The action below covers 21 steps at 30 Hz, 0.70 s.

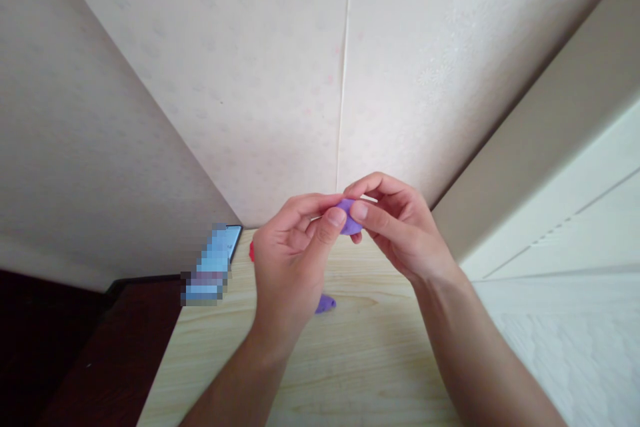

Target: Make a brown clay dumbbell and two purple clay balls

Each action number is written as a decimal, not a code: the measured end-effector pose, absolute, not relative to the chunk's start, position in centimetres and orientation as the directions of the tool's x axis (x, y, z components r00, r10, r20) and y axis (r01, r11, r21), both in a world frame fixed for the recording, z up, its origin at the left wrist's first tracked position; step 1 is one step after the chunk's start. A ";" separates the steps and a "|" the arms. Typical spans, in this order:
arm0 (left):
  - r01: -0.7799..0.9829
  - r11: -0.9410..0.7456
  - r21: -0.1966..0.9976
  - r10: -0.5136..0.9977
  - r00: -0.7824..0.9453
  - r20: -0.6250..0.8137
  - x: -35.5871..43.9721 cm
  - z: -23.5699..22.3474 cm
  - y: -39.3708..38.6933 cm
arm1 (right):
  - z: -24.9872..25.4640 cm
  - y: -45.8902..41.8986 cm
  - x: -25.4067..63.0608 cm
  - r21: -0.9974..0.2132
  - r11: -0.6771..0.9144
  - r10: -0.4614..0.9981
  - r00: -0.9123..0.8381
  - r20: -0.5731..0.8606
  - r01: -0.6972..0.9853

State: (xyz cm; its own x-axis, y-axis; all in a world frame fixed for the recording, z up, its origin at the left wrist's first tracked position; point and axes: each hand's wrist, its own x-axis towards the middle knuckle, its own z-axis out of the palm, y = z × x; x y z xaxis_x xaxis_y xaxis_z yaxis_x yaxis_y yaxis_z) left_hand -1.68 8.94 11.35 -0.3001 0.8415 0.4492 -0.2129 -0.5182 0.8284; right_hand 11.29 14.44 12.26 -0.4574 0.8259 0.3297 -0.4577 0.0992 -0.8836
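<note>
Between my two hands is a small flattened lump of purple modelling clay (351, 223), held up above the wooden table. My left hand (295, 247) pinches its left side, thumb in front and fingertips behind. On its right side, my right hand (400, 227) grips it with the thumb pressed on the front and the fingers curled behind. Another purple clay piece (326, 304) lies on the table below, partly hidden by my left hand. A bit of something red (252, 251) shows just past the left hand's outer edge; most of it is covered.
The light wood table (370, 360) stands against a pale patterned wall (280, 80). At its left edge rests a phone (213, 267), partly blurred out. On the right are a cream panel (560, 167) and a white quilted surface (575, 340). Dark flooring (100, 353) lies left.
</note>
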 end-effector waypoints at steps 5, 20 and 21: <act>-0.230 -0.520 0.823 0.835 -0.341 0.432 -1.7 11.3 8.9 | 12.2 14.4 11.2 -0.881 0.073 0.816 -0.479 0.322 -0.467; -0.755 -0.044 0.654 0.972 -0.184 -0.147 -1.7 12.7 9.1 | 11.4 13.1 9.4 -0.685 0.728 0.629 -0.371 0.683 -0.026; -0.772 -0.005 0.635 0.960 -0.181 -0.213 -1.9 12.8 9.2 | 11.4 12.9 9.2 -0.636 0.772 0.582 -0.412 0.701 0.010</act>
